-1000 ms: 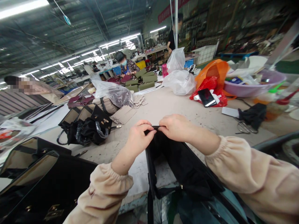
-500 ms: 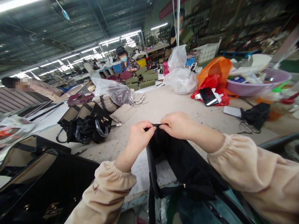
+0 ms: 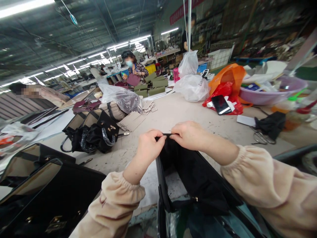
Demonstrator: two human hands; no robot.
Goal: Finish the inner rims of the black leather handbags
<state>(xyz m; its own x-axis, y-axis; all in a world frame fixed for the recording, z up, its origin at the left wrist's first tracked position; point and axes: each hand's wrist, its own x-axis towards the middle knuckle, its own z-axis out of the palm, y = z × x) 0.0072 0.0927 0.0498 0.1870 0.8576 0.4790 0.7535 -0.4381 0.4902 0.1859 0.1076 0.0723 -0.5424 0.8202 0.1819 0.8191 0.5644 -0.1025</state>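
Both hands pinch the far edge of a black bag piece (image 3: 200, 173), a lining-like fabric with a stiff dark rim that hangs down over the table's near edge. My left hand (image 3: 150, 145) is closed on the rim's left part, thumb against the fingers. Close beside it, my right hand (image 3: 189, 134) grips the same edge from the right. A short strip of the rim shows between the two thumbs. Lower down, a small gold zipper pull (image 3: 196, 199) shows on the piece. Its lower end fades into shadow near my lap.
Black handbags (image 3: 47, 195) stand at the left, with more black bag parts (image 3: 91, 132) beyond. Flat beige pieces (image 3: 131, 120) lie behind. At right are a phone (image 3: 221, 105), scissors (image 3: 263, 137) and a purple basin (image 3: 262, 96). A masked person (image 3: 135, 67) sits across the table, near green pieces (image 3: 156, 84).
Both hands keep their pinch on the black edge, with hardly any shift. The view has tilted slightly. Across the table, the masked person's head and hands have moved a little.
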